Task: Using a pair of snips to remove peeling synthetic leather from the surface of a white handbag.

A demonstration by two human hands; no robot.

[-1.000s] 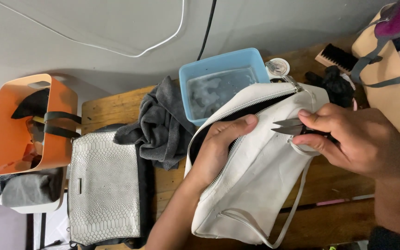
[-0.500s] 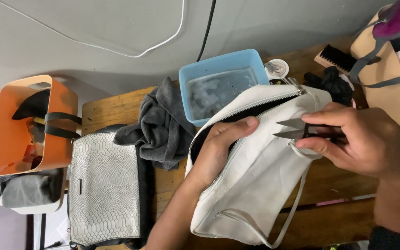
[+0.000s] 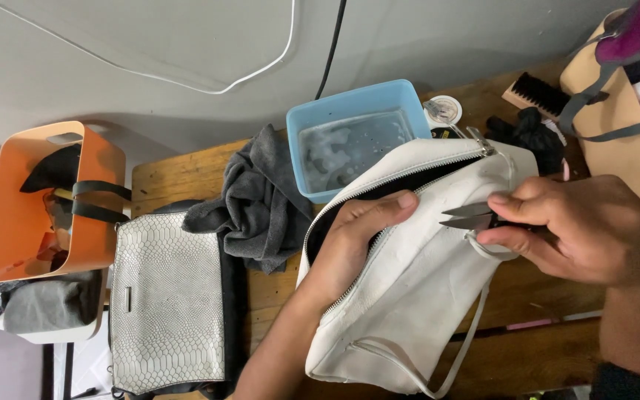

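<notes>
Head view, looking down on a wooden bench (image 3: 187, 174): we have a white leather handbag (image 3: 416, 296) lying on its side near the middle, zip mouth open toward the left. Our left hand (image 3: 357, 241) grips the bag's open edge, thumb outside on the leather, fingers tucked into the dark lining. Our right hand (image 3: 579, 230) is closed around small thread snips (image 3: 468, 216), blades pointing left and resting just above the bag's upper side, close to where a thin strap (image 3: 475, 326) loops off. We judge the bag light and soft; the leather sags and folds under the hand, so it wants pinning at the zip rim or a seam, where the wall is stiffest. Smooth surface looks a bit slippery and easily nicked by the blades. Nearby: a grey cloth (image 3: 261, 200), a blue tub (image 3: 353, 137) of cloudy water, a pale snakeskin-pattern bag (image 3: 164, 296), an orange bin (image 3: 38, 200), a brush (image 3: 538, 92).
</notes>
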